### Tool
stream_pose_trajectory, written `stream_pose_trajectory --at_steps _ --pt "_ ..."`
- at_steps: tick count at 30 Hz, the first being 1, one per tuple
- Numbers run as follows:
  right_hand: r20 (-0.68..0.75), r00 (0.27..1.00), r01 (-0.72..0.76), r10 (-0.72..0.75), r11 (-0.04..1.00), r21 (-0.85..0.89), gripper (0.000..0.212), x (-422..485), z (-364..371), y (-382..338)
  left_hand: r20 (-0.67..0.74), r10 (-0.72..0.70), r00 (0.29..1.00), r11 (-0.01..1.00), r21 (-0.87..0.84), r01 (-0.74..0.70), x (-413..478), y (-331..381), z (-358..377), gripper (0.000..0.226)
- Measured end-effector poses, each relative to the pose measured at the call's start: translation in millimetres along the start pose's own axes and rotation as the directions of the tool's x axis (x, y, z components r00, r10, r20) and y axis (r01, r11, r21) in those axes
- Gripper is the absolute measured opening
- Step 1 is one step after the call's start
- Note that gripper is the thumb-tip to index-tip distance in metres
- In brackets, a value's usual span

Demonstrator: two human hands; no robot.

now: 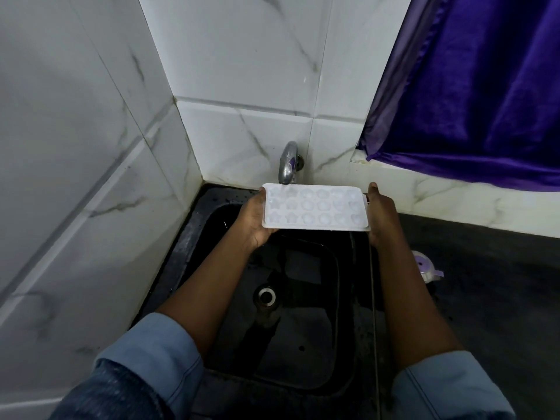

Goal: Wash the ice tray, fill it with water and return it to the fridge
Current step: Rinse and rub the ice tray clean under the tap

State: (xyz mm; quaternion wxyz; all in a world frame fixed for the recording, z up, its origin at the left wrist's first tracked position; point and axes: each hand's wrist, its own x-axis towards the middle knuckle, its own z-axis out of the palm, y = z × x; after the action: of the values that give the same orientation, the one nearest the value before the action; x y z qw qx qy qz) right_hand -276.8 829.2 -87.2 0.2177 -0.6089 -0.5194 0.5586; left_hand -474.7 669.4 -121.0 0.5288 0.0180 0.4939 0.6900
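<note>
Head view: tray (315,209) was held level over the sink (194,237), its far left corner just under the tap (288,163). Left hand (253,219) gripped the left end and right hand (380,213) the right end, thumbs along the edges.

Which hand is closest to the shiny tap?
The left hand. It holds the end of the ice tray that sits right below the tap. The right hand grips the other end, away from the tap.

Round about me
Marbled wall tiles (242,71) at eleven o'clock; purple curtain (485,86) hangs at two; a small lilac-topped container (425,266) sits on the dark counter (500,283) at four.
</note>
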Motion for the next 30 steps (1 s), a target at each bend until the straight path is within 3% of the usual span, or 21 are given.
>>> stream_pose_trajectory --at_steps 11,30 --pt "0.101 0.993 0.053 -0.058 0.997 0.059 0.04 -4 42 1 -0.08 0.045 0.996 0.999 0.029 -0.043 7 23 -41 0.056" --pt "0.342 0.929 0.091 -0.145 0.981 0.169 0.03 -37 111 4 -0.203 0.05 0.978 0.986 -0.143 -0.081 -30 46 -114 0.052"
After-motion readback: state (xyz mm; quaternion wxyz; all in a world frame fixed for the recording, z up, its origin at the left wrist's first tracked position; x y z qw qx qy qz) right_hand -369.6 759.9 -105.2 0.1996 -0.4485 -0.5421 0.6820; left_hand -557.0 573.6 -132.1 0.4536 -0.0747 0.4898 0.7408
